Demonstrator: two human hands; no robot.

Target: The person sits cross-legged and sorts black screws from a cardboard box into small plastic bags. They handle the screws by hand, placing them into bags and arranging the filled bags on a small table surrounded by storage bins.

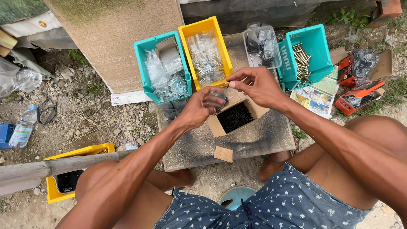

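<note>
1. Pinching a small clear plastic bag (218,98), the left hand (199,109) has its fingers curled closed around the lower part, directly above the open cardboard box (234,117).
2. Meeting it from the other side, the right hand (259,87) closes thumb and fingertips on the bag's top edge, just beyond the box's far rim; how tightly it grips cannot be told.
3. A few dark screws seem to sit in the bag, though it is too small and blurred to be sure.
4. The cardboard box lies flaps open on a grey patterned slab (254,142) and is filled with black screws (235,116).
5. A loose cardboard scrap (223,154) rests on the slab, nearer the person than the box.
6. Beyond the box stand four bins in a row: a teal bin (163,68) of clear packets at far left, a yellow bin (206,48) of bagged silver screws beside it, a clear tub (262,46) of dark parts, and a second teal bin (306,53) holding brass-coloured screws at right.
7. Right of the box, past the slab's edge, lie printed leaflets (318,95) and two orange cartons (358,95).
8. Well left of the box, on gravel, lies a plastic water bottle (23,127).
</note>
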